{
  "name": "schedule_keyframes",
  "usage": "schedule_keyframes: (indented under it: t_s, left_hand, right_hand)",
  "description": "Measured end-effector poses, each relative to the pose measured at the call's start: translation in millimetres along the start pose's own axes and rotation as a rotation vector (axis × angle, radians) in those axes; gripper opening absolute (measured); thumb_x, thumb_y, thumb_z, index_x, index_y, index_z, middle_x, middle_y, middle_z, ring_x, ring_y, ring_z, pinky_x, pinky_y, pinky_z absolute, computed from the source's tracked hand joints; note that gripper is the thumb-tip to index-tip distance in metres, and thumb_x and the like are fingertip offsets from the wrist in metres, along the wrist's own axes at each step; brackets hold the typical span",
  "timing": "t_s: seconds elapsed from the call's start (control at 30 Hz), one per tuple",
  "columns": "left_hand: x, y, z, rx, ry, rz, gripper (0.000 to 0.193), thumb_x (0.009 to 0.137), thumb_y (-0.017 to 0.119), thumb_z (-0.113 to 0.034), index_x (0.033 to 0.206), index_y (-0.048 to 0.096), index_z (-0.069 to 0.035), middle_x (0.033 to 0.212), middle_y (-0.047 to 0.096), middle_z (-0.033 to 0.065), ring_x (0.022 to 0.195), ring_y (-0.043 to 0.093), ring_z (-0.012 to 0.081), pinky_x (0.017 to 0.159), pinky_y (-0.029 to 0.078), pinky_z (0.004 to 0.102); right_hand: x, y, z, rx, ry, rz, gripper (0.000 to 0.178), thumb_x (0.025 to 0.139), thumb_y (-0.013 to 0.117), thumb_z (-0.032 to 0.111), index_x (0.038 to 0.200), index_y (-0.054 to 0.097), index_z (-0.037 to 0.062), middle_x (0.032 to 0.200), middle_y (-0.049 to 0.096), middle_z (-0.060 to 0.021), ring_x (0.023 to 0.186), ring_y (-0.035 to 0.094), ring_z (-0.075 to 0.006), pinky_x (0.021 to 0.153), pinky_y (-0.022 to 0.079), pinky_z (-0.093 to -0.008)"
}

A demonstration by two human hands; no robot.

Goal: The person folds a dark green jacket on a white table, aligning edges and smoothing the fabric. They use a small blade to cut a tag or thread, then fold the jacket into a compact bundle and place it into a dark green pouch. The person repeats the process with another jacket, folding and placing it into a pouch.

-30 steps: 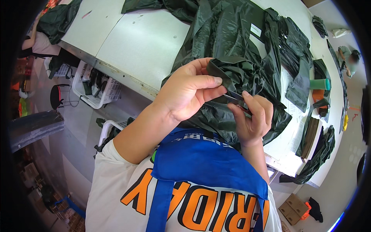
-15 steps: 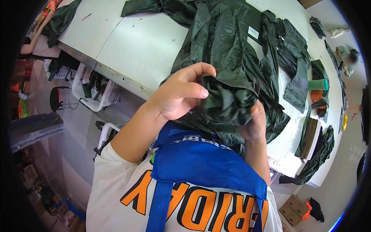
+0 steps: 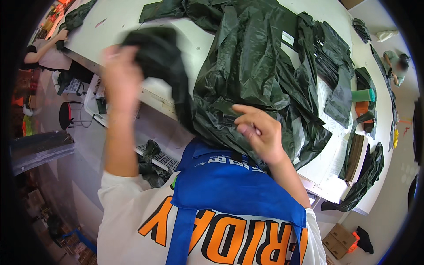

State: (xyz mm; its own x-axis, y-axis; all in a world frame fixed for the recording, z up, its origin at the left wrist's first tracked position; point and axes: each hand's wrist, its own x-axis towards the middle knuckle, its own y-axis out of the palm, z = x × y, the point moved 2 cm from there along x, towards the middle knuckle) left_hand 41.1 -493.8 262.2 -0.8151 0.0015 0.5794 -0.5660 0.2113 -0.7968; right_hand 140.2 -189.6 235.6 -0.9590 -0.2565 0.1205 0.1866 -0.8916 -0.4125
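A dark green, shiny raincoat-like garment (image 3: 247, 57) lies spread and crumpled on the white table in front of me. My left hand (image 3: 123, 66), smeared by motion, is up at the left and closed on the end of a long dark sleeve-like part (image 3: 163, 53). From there the cloth runs down to the rest of the garment near my apron. Over the garment's lower part, my right hand (image 3: 263, 130) has its index finger stretched to the left and its thumb apart, with nothing visible in it.
More dark green garments (image 3: 333, 84) lie on the table at the right, by a green cylinder (image 3: 363, 96). White baskets (image 3: 165, 160) with dark cloth stand below the table edge. A person (image 3: 44, 55) handles dark cloth at the far left; another (image 3: 393, 66) is at the far right.
My left hand has swung up and left, drawing out part of the bunched garment. My right hand has let go of the bunch and moved left. The person at far left has moved closer.
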Motion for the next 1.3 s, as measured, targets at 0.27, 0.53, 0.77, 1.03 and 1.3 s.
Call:
schedule_keyframes:
  t_s: [0.27,0.53,0.77,1.03,1.3]
  left_hand:
    - [-37.9,-26.2,125.0,0.316,-0.154,-0.224,0.045,0.080,0.051,-0.001,0.124,0.054,-0.004,0.130,0.049,0.0193,0.125,0.044,0.0337,0.103,0.036,0.0426]
    - [-84.5,209.5,-48.6,-0.501,-0.155,0.546,0.048,0.087,0.066,-0.023,0.126,0.050,0.000,0.125,0.054,0.0179,0.112,0.052,0.0265,0.094,0.044,0.0352]
    - [-54.8,139.8,-71.3,-1.732,-0.883,0.559,0.012,0.092,0.059,-0.012,0.096,0.056,-0.001,0.090,0.064,0.0060,0.081,0.060,0.0141,0.074,0.048,0.0283]
    - [-78.0,94.3,-72.0,-1.636,-0.845,0.521,0.021,0.092,0.054,-0.004,0.113,0.052,0.000,0.101,0.060,0.0079,0.093,0.057,0.0116,0.084,0.046,0.0271]
    - [-69.9,76.8,-82.5,-1.484,-0.674,0.716,0.036,0.087,0.046,0.005,0.122,0.055,0.003,0.116,0.059,0.0098,0.103,0.055,0.0124,0.090,0.044,0.0273]
  right_hand:
    - [-40.2,-39.7,-127.6,-0.353,0.283,-0.511,0.050,0.075,0.073,0.007,0.122,0.056,0.0028,0.136,0.048,-0.0151,0.120,0.052,-0.0307,0.098,0.046,-0.0353]
    - [1.0,-52.6,-199.0,-0.456,0.356,-0.149,0.024,0.077,0.062,0.007,0.100,0.061,-0.0003,0.096,0.067,-0.0104,0.091,0.064,-0.0303,0.081,0.048,-0.0374]
    - [-23.0,-139.7,-99.9,0.123,0.557,-0.443,0.019,0.092,0.062,0.023,0.079,0.056,0.0100,0.064,0.041,0.0100,0.054,0.031,-0.0005,0.048,0.023,-0.0198]
    - [-54.4,-116.0,-89.0,0.302,0.552,-0.527,0.022,0.089,0.064,0.018,0.105,0.059,0.0036,0.068,0.045,0.0092,0.052,0.034,-0.0004,0.045,0.022,-0.0183]
    - [-70.4,-114.5,-89.8,0.305,0.507,-0.476,0.036,0.085,0.065,0.009,0.119,0.057,0.0004,0.089,0.061,-0.0002,0.074,0.053,-0.0049,0.064,0.040,-0.0185]
